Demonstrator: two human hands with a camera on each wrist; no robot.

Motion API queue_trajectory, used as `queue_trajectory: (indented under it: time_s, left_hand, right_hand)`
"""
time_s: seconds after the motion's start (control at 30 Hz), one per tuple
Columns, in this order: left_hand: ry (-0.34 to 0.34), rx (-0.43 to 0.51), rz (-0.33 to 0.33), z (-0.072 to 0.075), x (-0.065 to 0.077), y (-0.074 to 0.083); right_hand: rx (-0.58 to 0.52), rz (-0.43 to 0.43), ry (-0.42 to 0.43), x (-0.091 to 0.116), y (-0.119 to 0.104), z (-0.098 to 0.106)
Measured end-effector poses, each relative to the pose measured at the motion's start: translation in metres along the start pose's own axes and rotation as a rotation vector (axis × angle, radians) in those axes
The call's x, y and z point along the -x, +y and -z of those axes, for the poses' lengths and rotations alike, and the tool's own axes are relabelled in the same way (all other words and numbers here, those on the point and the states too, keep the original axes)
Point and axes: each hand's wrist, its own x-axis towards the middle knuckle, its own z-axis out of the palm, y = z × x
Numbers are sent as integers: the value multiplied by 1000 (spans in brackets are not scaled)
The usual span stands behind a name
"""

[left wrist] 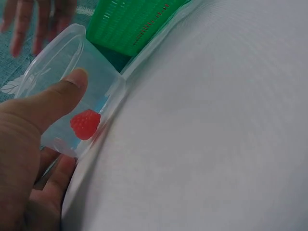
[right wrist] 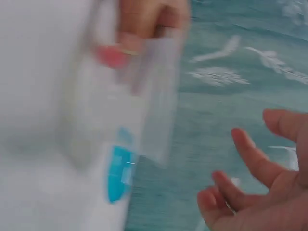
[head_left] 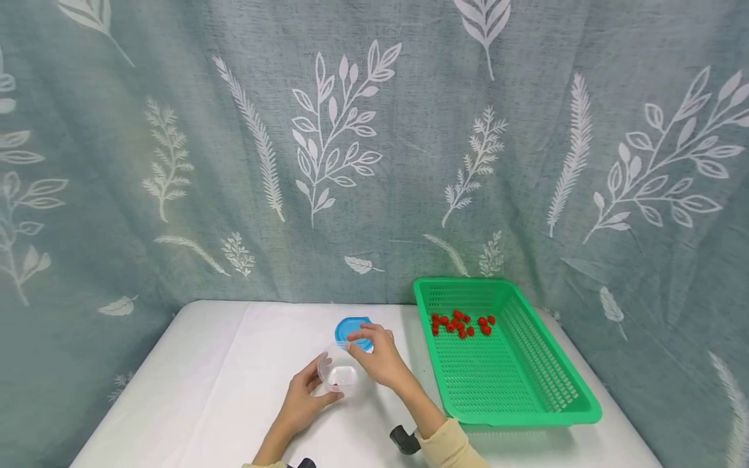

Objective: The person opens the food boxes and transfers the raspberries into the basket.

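My left hand (head_left: 304,398) grips a clear plastic tub (head_left: 342,376) by its side, thumb on the near wall and fingers round the far side. Through the tub's wall in the left wrist view shows one red raspberry (left wrist: 85,124), low down in it. Over the tub's right rim in the head view is my right hand (head_left: 379,356), its fingers loosely bent with nothing between them. In the right wrist view those fingers (right wrist: 255,159) are spread apart, away from the blurred tub. A round blue lid (head_left: 351,329) lies on the table behind the tub, partly covered by the right hand.
To the right stands a green perforated basket (head_left: 497,383) with several red raspberries (head_left: 459,323) toward its far end. A white cloth (head_left: 175,390) covers the table. Behind it hangs a grey-green curtain (head_left: 398,195) with a white leaf print.
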Motion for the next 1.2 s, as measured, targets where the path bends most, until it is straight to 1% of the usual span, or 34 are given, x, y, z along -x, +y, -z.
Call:
queue_trajectory:
  time_s: [0.07,0.13,0.23,0.33,0.4,0.47,0.53,0.67,0.8,0.93,1.07,1.2]
  left_hand:
    - [2,-8,7,-1,0,0]
    - [9,-19,12,-2,0,0]
    - [16,-18,10,-1,0,0]
    - [10,-21,5,1,1,0]
    - [6,-28,-3,3,1,0]
    - [1,-36,-16,4,1,0]
    - [-10,-42,-28,5,1,0]
    - [-38,-57,-36,4,1,0]
    - [-41,-61,-29,2,2,-1]
    - [-24,-51,-12,0,3,-1]
    - [-16,-44,3,0,4,0]
    - [-12,-50,2,0,2,2]
  right_hand:
    - [35,-35,14,1,12,-10]
    - [50,-53,-1,1,23,-18]
    - [46,-78,-84,1,34,-27]
    - [38,-82,-167,0,38,-34]
    - [53,-49,-195,-3,39,-37]
    - [100,-13,-202,-6,39,-40]
    - [162,-6,-210,-9,37,-41]
    - [281,-47,-233,-12,29,-41]
    - [352,-67,-244,-14,23,-39]
    - [370,-67,-243,-15,24,-40]
    - [354,-20,-238,-15,29,-42]
    - [349,21,-223,-16,33,-42]
